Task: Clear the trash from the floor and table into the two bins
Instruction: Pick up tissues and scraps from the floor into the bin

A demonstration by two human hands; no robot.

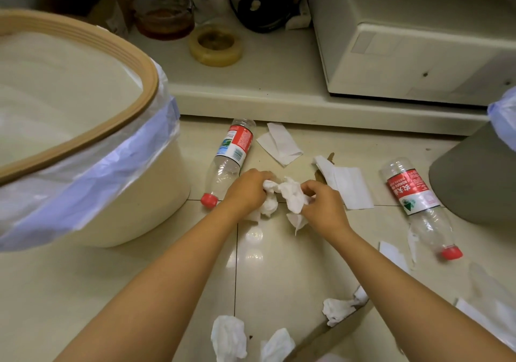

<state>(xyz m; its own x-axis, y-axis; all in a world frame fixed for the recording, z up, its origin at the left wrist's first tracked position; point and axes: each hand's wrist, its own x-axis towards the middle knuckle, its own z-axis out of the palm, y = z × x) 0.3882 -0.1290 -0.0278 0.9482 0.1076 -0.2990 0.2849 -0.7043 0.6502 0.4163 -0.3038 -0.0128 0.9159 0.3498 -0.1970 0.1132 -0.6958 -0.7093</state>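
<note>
While the cream bin (92, 127) with its pale plastic liner stands large at the left and a grey bin (474, 183) sits at the right edge, two clear bottles (230, 158) (418, 208) lie on the tiled floor (279, 264); between them the left hand (245, 191) and right hand (325, 208) both clutch crumpled white tissue (282, 197) low over the tiles

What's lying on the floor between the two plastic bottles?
In the head view, between the left bottle and right bottle: both hands gathering crumpled tissue, plus flat paper sheets.
</note>
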